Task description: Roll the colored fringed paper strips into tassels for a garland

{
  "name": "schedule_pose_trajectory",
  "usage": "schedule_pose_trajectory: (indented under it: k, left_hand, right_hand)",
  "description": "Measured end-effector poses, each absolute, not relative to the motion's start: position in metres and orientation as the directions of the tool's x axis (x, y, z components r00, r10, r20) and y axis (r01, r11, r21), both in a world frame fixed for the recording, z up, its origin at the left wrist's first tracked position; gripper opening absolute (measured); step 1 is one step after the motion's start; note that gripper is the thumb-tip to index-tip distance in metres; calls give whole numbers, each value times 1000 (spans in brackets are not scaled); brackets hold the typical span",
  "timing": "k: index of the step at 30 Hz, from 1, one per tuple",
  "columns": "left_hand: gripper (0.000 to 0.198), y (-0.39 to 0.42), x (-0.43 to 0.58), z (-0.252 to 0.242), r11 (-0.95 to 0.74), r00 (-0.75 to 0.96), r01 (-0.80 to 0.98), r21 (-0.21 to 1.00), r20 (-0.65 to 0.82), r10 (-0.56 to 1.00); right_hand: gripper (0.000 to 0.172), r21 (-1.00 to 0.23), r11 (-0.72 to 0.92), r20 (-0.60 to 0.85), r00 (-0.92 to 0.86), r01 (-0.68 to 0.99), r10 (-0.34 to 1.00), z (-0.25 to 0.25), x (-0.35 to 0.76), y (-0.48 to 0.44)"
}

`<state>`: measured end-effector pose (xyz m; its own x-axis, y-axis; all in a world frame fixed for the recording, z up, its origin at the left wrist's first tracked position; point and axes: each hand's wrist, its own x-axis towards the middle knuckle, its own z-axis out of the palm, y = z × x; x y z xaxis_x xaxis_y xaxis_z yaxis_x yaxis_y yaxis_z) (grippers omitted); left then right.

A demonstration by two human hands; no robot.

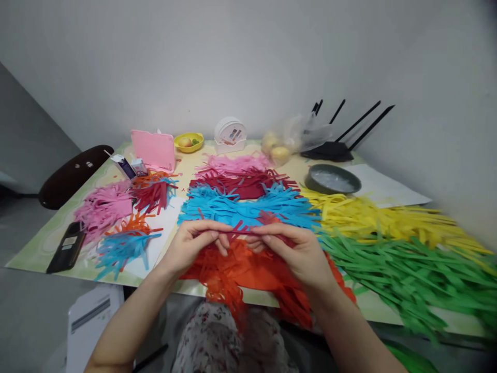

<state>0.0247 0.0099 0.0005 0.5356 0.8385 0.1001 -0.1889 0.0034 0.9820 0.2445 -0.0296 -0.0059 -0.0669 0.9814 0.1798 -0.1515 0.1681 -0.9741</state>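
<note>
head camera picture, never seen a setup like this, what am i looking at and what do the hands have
No machine here: one camera worn on a person's head looks forward and down, giving this single picture. The bare left hand and right hand are the wearer's own. Between them, at the fingertips, they hold a thin dark red strip. On the table lie orange fringe, blue fringe and pink fringe, with yellow fringe and green fringe at the right. Farther back are a bowl and a router.
</note>
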Motion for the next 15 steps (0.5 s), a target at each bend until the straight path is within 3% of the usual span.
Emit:
schedule_pose_trajectory:
  k: [9, 12, 15]
  left_hand:
    - [18, 6, 32, -14, -107, 400, -254, 961, 205, 893]
    - [21, 4, 29, -11, -181, 412, -193, 964, 247, 877]
    - [20, 2, 24, 6, -477, 488, 86, 874, 381, 786]
  right_hand:
    - [9, -966, 224, 230, -28, -127, 973, -9, 242, -30]
    - [21, -905, 415, 416, -6, 95, 909, -3, 243, -37]
    - [30, -726, 592, 597, -107, 349, 795, 7, 247, -41]
